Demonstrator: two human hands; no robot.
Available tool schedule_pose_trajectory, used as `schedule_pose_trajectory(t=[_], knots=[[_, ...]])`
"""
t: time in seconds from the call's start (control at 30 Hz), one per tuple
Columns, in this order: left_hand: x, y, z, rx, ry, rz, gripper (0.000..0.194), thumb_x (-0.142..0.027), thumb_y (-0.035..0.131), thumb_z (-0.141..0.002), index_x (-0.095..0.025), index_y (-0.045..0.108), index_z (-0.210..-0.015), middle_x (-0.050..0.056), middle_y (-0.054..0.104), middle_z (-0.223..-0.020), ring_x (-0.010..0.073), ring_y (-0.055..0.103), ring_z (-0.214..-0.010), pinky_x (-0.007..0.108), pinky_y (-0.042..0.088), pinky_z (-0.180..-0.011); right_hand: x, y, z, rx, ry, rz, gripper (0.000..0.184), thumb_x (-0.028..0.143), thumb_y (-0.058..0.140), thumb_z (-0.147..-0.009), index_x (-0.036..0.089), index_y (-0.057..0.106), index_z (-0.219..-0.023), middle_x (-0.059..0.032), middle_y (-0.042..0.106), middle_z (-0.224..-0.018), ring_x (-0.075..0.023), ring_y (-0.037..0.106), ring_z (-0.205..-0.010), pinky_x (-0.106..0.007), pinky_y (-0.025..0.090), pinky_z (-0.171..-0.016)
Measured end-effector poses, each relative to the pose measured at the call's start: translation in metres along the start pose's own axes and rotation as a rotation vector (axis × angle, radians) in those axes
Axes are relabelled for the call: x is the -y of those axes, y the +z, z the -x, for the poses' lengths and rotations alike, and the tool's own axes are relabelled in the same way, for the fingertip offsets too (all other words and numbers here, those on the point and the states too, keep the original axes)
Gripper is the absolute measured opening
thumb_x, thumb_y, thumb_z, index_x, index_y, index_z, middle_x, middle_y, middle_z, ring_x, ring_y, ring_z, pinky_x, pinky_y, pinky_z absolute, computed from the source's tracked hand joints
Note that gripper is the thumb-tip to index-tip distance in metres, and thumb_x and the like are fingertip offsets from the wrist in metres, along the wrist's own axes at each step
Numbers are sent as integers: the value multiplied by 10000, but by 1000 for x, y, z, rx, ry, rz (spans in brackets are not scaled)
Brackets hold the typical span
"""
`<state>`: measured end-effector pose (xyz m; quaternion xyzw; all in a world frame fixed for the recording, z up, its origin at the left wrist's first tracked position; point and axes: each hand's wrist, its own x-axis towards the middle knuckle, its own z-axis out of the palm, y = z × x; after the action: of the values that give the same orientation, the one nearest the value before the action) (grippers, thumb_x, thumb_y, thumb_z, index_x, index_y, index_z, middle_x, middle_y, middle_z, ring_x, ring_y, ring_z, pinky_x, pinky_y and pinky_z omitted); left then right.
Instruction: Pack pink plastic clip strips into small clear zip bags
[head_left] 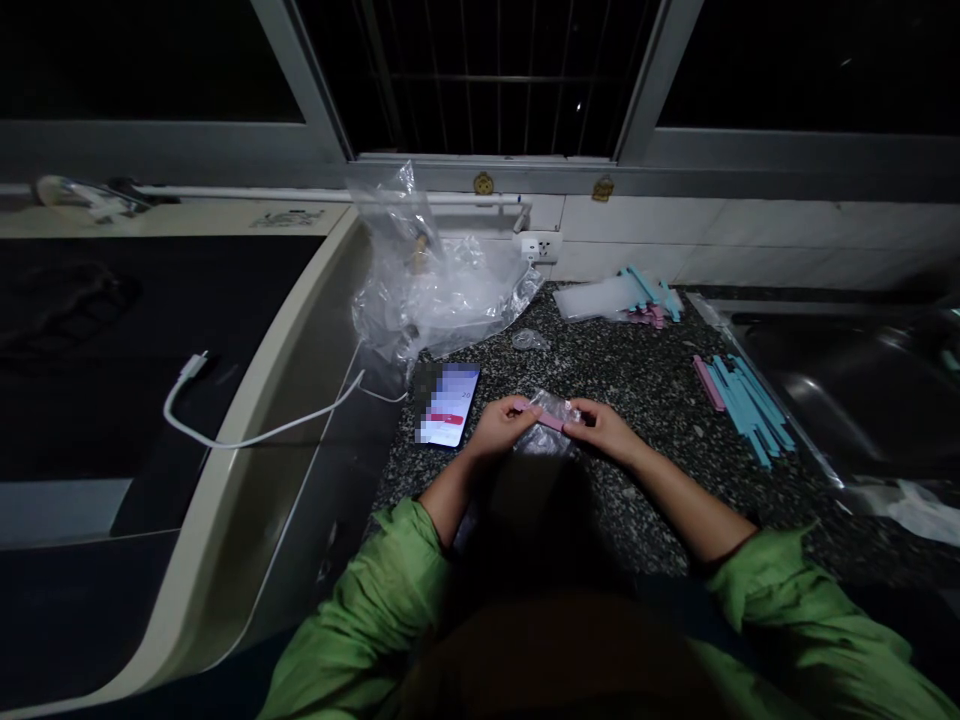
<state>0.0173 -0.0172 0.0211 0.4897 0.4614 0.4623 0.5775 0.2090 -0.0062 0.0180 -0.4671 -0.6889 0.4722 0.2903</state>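
Note:
My left hand (501, 424) and my right hand (604, 428) meet over the speckled granite counter (645, 390). Both pinch the ends of a small clear plastic bag (551, 412) with a pink strip along its top edge. The bag hangs down between the hands and its lower part is hard to make out in the dim light. Both arms wear green sleeves.
A lit phone (448, 404) lies just left of my left hand, with a white cable (247, 432) running onto the appliance top at the left. A crumpled clear plastic bag (435, 285) sits behind. Blue and pink strips (742, 400) lie at the right beside a steel sink (847, 385). More bags (622, 297) lie near the wall.

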Motion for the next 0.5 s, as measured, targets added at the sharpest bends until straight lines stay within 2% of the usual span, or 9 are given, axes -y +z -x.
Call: schedule_pose_trajectory(t=[0.27,0.5], knots=[[-7,-1,1,57,8,-67,333,-441,702,-542,-135,582,-592,-32,503,-538,81,425,-542,213,332,-542,1,7,3,20,60,-24,384,519,667,-587,149,630,-682,12,584,-621,-125,489,-594,-249,371,-593],[-2,-4,-3,13,-14,-71,323,-431,696,-540,-132,583,-586,-42,479,-515,66,383,-510,201,278,-510,-1,11,4,7,44,7,335,480,657,-597,154,631,-673,18,572,-607,-118,477,-589,-235,353,-574]])
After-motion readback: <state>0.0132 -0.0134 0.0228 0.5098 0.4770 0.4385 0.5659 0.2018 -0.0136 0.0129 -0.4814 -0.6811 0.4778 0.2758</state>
